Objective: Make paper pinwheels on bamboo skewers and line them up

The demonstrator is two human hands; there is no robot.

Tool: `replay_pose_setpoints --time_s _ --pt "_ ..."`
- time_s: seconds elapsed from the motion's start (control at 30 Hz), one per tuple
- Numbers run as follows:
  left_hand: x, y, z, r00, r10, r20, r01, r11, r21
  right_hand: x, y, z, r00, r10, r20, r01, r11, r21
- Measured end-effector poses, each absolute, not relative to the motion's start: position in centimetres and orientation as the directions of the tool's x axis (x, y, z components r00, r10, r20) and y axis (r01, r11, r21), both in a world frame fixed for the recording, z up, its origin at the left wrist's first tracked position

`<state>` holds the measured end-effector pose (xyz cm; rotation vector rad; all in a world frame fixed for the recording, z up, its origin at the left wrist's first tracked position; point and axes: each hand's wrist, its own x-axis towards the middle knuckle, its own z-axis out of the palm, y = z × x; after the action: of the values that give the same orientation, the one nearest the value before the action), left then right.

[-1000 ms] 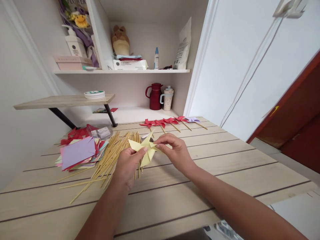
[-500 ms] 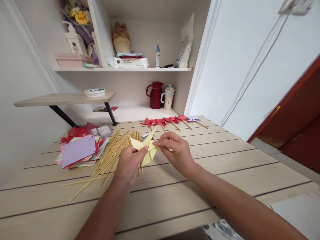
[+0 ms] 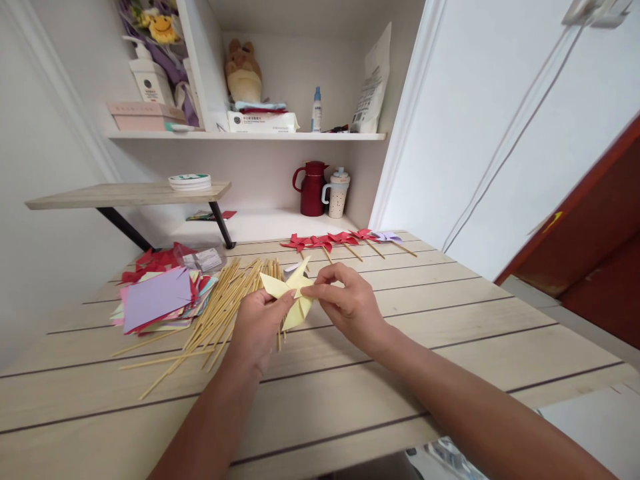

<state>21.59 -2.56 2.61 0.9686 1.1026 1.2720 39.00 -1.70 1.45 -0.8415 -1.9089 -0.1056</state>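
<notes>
A pale yellow paper pinwheel (image 3: 299,313) is held between my two hands above the table, its pointed blades fanning out. My left hand (image 3: 260,327) pinches it from the left, thumb on top near the centre. My right hand (image 3: 350,303) is closed on its right side, thumb and forefinger close to the middle. Just left of and beneath my left hand lies a loose heap of thin wooden sticks (image 3: 220,307). Farther left is a stack of coloured paper sheets (image 3: 157,300), a purple one on top.
Finished red pinwheels (image 3: 343,238) and a purple pinwheel (image 3: 387,237) on sticks lie in a row along the table's back edge. A clear plastic box (image 3: 203,259) sits behind the paper. A dark red jug (image 3: 313,190) and a cup (image 3: 339,193) stand beyond.
The fingers of my right hand have moved slightly left, onto the pinwheel's centre, bringing a blade inward. My left hand stays almost where it was.
</notes>
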Motion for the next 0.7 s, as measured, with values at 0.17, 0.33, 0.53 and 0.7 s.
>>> replay_pose_setpoints --time_s 0.17,0.33,0.53,0.7 --pt "21.6 -2.6 2.7 -0.017 0.997 -0.075 -0.216 0.069 0.974 39.1 -1.6 1.5 -0.267 0.485 0.833 0.608 0.755 -0.245" --pt "21.7 -2.6 2.7 -0.033 0.997 -0.066 -0.217 0.057 0.975 39.0 -1.6 1.6 -0.286 0.441 0.85 0.63 0.755 -0.179" --pt "21.6 -2.6 2.6 -0.036 0.998 -0.056 -0.218 0.046 0.975 39.0 -2.1 2.2 -0.285 0.439 0.852 0.555 0.8 -0.226" --pt "21.6 -2.6 2.7 -0.014 0.999 -0.052 -0.214 0.048 0.976 38.8 -2.5 2.7 -0.259 0.498 0.828 0.451 0.82 -0.352"
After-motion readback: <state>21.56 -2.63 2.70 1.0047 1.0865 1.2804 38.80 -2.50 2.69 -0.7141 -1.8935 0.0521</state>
